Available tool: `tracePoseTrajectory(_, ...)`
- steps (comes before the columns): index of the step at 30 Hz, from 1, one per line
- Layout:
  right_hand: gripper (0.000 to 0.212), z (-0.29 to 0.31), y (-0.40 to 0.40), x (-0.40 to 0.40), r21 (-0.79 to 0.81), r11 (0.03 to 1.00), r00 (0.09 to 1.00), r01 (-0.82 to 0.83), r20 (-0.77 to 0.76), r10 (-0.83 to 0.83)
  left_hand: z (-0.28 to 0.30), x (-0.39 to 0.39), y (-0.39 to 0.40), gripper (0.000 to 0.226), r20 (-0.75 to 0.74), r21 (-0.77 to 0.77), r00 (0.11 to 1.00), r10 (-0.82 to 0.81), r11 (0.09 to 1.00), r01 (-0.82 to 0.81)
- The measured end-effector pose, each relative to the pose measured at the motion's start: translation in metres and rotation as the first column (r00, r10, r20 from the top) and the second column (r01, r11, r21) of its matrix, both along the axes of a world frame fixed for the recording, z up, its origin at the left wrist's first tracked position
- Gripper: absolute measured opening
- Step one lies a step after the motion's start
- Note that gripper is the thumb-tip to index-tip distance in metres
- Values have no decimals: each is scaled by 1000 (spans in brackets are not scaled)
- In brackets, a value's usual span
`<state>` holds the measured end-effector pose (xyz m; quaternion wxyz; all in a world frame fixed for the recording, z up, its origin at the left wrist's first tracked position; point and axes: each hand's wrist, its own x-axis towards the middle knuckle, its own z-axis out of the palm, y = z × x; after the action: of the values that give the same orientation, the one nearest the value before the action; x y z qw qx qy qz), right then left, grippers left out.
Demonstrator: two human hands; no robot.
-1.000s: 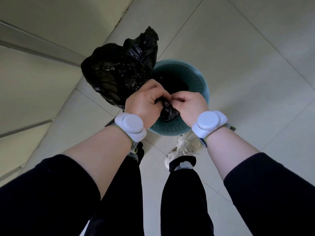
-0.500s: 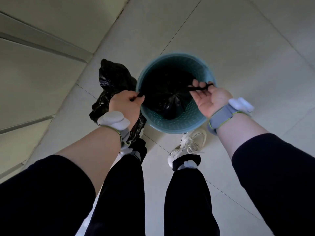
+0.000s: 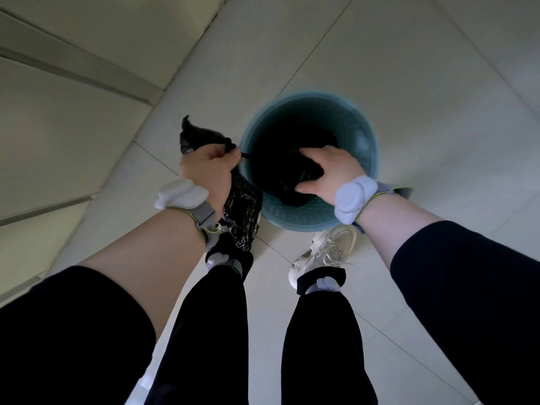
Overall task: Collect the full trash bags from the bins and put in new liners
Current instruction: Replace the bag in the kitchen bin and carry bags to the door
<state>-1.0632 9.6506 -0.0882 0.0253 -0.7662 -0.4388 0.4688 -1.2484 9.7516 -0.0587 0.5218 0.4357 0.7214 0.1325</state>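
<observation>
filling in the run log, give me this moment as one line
left hand grips full trash bag and liner edge | right hand presses new liner into teal bin | liner not yet seated

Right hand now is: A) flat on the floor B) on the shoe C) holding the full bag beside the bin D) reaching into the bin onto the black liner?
D: the right hand reaches over the bin rim, fingers down on the black liner inside; the left hand has the full bag.

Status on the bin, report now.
Left hand grips full trash bag plus liner edge. Right hand pressing new liner into teal bin. Nothing blocking.
</observation>
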Motion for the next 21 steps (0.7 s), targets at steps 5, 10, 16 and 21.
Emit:
tracePoseTrajectory(5, 26, 8, 16, -2, -96, 991, 986, -98, 124, 110, 15, 6, 6, 22, -42, 108, 993, -111, 987, 115)
tracePoseTrajectory(10, 17, 48, 13, 4, 36, 980, 978, 197, 61, -199, 37, 10, 13, 22, -82, 111, 976, -200, 972, 208)
tracePoseTrajectory(16, 24, 122, 16, 24, 64, 741, 739, 668, -173, -651, 86, 20, 20, 11, -10, -81, 972, -233, 969, 231)
tracePoseTrajectory(21, 20, 186, 15, 41, 87, 596, 587, 798, -335, -737, 127, 29, 24, 13, -43, -150, 968, -245, 960, 237)
